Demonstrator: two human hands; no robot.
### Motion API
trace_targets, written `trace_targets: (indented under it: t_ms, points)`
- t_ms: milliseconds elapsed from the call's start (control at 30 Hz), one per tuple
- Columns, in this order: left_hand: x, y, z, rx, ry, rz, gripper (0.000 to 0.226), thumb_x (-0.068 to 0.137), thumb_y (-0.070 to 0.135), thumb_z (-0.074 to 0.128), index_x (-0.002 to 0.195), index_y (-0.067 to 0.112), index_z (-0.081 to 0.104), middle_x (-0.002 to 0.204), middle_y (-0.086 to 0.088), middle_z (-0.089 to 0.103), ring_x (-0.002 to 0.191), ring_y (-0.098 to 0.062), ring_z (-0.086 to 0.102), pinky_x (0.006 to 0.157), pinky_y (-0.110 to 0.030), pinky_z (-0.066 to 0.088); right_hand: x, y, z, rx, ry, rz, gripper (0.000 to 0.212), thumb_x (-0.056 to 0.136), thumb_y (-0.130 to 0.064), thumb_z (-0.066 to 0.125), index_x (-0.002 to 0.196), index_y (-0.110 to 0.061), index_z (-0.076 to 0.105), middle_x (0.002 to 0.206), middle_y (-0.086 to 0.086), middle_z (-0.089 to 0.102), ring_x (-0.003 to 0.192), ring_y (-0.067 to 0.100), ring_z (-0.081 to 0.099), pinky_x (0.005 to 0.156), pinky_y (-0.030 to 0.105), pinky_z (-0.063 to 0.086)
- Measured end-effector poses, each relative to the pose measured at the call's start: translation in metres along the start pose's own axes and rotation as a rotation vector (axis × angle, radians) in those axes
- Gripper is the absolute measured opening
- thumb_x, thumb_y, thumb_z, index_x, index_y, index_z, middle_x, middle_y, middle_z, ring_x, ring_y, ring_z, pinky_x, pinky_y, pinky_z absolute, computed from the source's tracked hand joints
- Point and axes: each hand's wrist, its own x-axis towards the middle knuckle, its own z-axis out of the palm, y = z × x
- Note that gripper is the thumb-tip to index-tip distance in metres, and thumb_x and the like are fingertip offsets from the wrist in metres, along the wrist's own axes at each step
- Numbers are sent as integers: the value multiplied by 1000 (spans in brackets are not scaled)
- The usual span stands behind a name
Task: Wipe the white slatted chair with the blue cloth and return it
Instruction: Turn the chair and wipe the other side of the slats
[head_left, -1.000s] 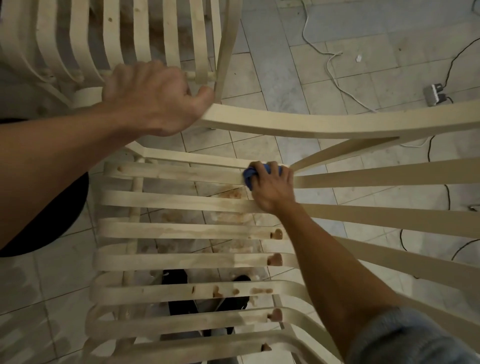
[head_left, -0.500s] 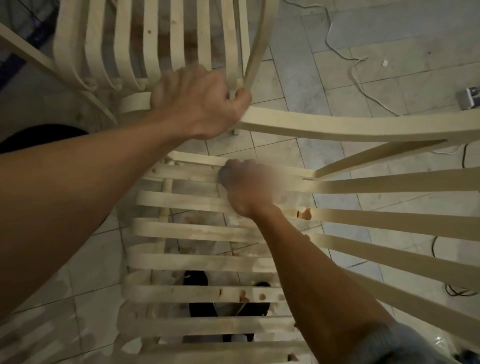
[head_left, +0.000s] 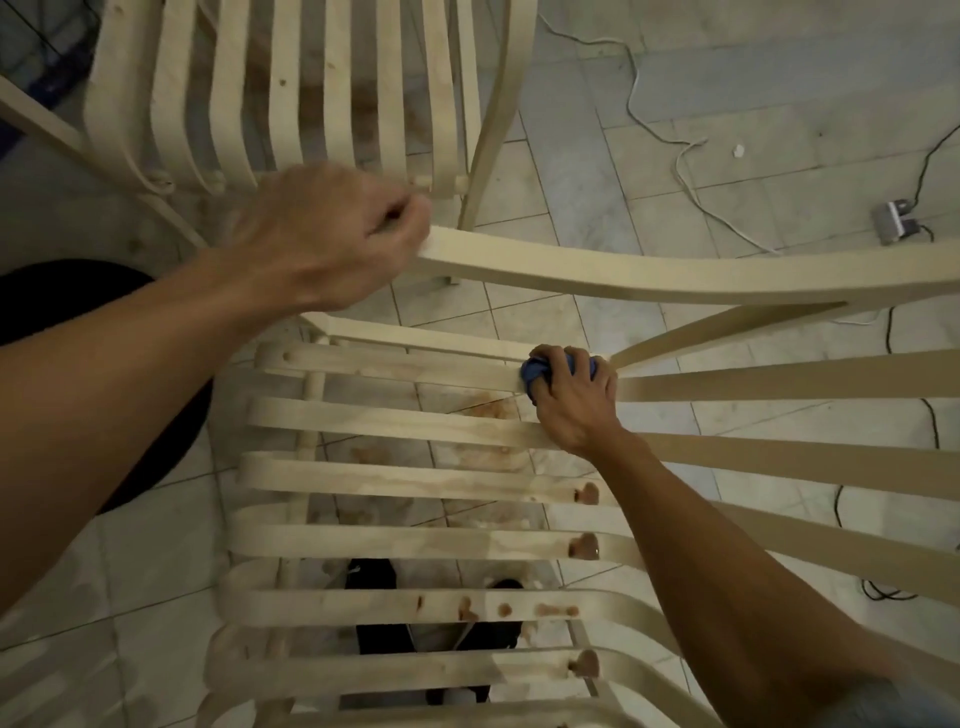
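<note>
Above tiles (head_left: 597, 171), right hand (head_left: 574, 400) grips blue cloth (head_left: 535, 371) on chair (head_left: 395, 421).

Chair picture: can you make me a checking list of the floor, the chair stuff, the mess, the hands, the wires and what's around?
Surface: tiled floor, with brownish stains under the seat.
Job's things: white slatted chair with brown spots on several slats; blue cloth bunched on a seat slat.
Clutter: small white scrap on the floor.
Grippers: left hand has its grip on the armrest; right hand holds the blue cloth against the slat.
Cables: white cable and dark cables trail across the floor, with a plug block among them.
Surroundings: more pale slats beyond, a dark round shape at left, dark shoes under the seat.
</note>
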Motion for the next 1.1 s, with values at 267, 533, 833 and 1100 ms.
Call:
trace_targets:
  t_ms: [267, 533, 833, 1100]
  points:
    - [-21, -37, 4, -97, 216, -178, 52, 102, 49, 38, 56, 26, 47, 48, -6, 46, 47, -31, 47, 48, -34, 32, 4, -44, 15, 75, -56, -81, 42, 95, -51, 32, 135, -40, 37, 140, 1, 28, 127, 31, 15, 113, 46, 6]
    - [-23, -37, 4, -207, 339, -189, 54, 100, 35, 52, 49, 37, 33, 43, 17, 29, 40, -7, 31, 45, -23, 20, 9, -116, 40, -16, -30, -200, 31, 101, -41, 36, 131, -33, 38, 135, 6, 31, 119, 34, 25, 108, 48, 14]
    - [-24, -44, 5, -274, 292, -234, 56, 97, 36, 48, 46, 23, 28, 43, 7, 26, 42, -17, 28, 48, -29, 18, 5, -66, 22, -36, -7, -102, 33, 101, -41, 34, 134, -37, 38, 135, 3, 37, 120, 31, 28, 109, 44, 18]
    - [-24, -43, 6, -275, 301, -261, 55, 97, 34, 49, 47, 24, 29, 44, 6, 27, 42, -16, 28, 46, -27, 15, 10, -135, 45, -91, -36, -121, 35, 95, -25, 41, 128, -30, 36, 130, 10, 33, 118, 40, 27, 111, 53, 12]
